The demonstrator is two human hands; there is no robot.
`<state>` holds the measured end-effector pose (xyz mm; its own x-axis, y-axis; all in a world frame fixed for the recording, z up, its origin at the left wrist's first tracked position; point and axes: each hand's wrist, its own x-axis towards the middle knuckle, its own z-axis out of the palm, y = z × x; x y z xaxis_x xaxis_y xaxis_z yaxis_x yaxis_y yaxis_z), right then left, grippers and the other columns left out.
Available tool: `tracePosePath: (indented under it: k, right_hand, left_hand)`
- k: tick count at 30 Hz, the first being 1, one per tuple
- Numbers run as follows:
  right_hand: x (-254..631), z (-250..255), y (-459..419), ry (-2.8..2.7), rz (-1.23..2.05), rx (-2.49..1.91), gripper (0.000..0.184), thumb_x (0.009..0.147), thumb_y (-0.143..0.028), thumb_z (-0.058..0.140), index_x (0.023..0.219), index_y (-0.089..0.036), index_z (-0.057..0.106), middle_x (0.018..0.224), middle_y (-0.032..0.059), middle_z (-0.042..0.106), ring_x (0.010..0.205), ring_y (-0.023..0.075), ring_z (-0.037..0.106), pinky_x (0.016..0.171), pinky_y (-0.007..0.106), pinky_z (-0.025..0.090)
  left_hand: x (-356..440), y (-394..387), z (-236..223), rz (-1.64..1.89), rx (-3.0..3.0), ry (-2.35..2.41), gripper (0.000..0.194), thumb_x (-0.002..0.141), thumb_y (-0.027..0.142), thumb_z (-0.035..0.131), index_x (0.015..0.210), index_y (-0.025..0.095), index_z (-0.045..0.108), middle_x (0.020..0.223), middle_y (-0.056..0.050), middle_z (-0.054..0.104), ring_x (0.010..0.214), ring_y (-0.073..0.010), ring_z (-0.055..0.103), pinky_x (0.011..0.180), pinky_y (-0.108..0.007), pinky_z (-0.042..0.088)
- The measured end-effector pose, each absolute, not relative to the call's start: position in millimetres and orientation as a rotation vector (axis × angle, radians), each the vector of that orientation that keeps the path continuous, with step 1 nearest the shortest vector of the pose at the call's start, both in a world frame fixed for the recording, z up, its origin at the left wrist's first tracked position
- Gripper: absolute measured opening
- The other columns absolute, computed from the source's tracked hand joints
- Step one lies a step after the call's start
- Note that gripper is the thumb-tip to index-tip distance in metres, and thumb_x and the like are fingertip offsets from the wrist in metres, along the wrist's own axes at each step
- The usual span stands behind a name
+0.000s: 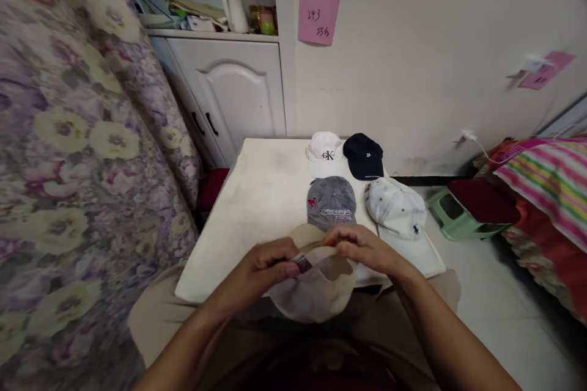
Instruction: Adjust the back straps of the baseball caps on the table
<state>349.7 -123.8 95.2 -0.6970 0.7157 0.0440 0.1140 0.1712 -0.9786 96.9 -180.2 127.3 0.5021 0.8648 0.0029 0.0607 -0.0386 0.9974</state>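
Note:
A beige baseball cap [316, 299] is held upside down at the table's near edge, its inside and a dark label facing up. My left hand [270, 263] pinches its rim on the left beside the label. Fingers of my right hand [358, 244] are closed on the rim at the right. Just beyond it lies a grey cap [332, 198] with white lettering and a red patch. To the right sits a pale denim cap [397, 208] with a small dark logo. Farther back are a white cap [324, 153] lettered CK and a navy cap [364, 156], side by side.
The caps rest on a cream-covered table [257, 195] against the wall. A floral curtain [82, 165] hangs close on the left. A white cabinet [238, 91] stands behind. On the right are a green stool [454, 217] and a bed with striped cloth [545, 177].

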Motion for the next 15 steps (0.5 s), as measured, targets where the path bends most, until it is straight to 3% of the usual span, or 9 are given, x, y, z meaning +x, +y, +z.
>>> tracePosePath:
  k: [3, 9, 15]
  right_hand:
    - [362, 86, -109, -1.930, 1.507, -0.670, 0.050, 0.081, -0.064, 0.060, 0.100, -0.019, 0.069, 0.099, 0.0060, 0.066, 0.094, 0.0235, 0.058, 0.081, 0.033, 0.043]
    - [358, 60, -108, -1.453, 1.885, -0.615, 0.036, 0.069, -0.048, 0.080, 0.081, -0.017, 0.064, 0.072, -0.0003, 0.062, 0.062, 0.0137, 0.053, 0.059, 0.024, 0.037]
    - [343, 58, -122, -1.037, 2.001, -0.496, 0.035, 0.063, -0.038, 0.086, 0.075, -0.017, 0.060, 0.067, -0.0015, 0.061, 0.056, 0.0111, 0.052, 0.056, 0.022, 0.039]
  left_hand:
    - [90, -177, 138, 0.915, 1.392, 0.796, 0.027, 0.084, 0.038, 0.067, 0.073, 0.014, 0.068, 0.079, -0.003, 0.060, 0.076, -0.0163, 0.053, 0.069, -0.026, 0.039]
    - [85, -176, 139, 1.138, 1.022, 0.771, 0.033, 0.073, 0.043, 0.079, 0.072, 0.014, 0.063, 0.067, 0.000, 0.056, 0.061, -0.0109, 0.048, 0.057, -0.021, 0.038]
    - [82, -178, 128, 0.948, 0.898, 0.722, 0.036, 0.071, 0.040, 0.081, 0.086, 0.010, 0.069, 0.073, -0.005, 0.065, 0.063, -0.0132, 0.057, 0.060, -0.021, 0.045]
